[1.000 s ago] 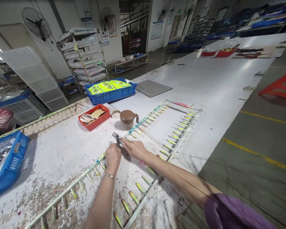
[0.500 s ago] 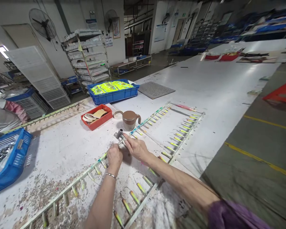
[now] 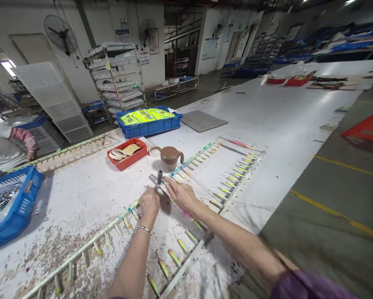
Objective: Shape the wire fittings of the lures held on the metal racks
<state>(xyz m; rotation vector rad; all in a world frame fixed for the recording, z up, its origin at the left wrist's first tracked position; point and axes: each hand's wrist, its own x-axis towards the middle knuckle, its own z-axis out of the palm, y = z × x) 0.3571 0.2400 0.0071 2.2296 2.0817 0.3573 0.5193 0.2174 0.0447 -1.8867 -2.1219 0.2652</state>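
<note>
My left hand point(image 3: 149, 204) and my right hand point(image 3: 180, 192) meet over a long metal rack point(image 3: 198, 249) that lies on the white table point(image 3: 267, 116). Both are closed on a small grey metal cross-shaped fitting point(image 3: 157, 181) at the rack's rail. Its short tube stands upright above my fingers. Several yellow-green fishing lures point(image 3: 232, 178) hang on clips along both rails of the rack. A bracelet sits on my left wrist.
A brown lidded mug point(image 3: 169, 158) and a tape roll stand just beyond my hands. A red tray point(image 3: 125, 154) and a blue crate of yellow lures point(image 3: 148, 120) lie farther back. Another blue crate point(image 3: 10, 209) sits at the left, near a seated person point(image 3: 6, 143).
The metal fitting has risen from flat on the rail and turned so its tube points upward. Both hands stayed on it, shifting slightly right in view.
</note>
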